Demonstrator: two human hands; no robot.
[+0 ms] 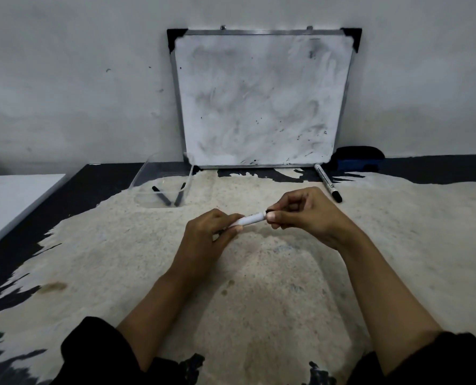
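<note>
A white marker (250, 219) lies level between both hands above the worn table top. My left hand (209, 237) grips its barrel at the left end. My right hand (303, 215) pinches the black cap at the marker's right end with thumb and fingers. A smudged whiteboard (262, 98) leans upright against the wall straight ahead. A second marker (328, 182) with a black cap lies on the table below the board's right corner.
A clear plastic tray (148, 176) at the board's left holds two black markers (168, 195). A blue and black eraser (356, 158) sits at the board's right corner. A white panel (11, 201) lies at the far left. The table top (259, 287) is scuffed beige with black edges.
</note>
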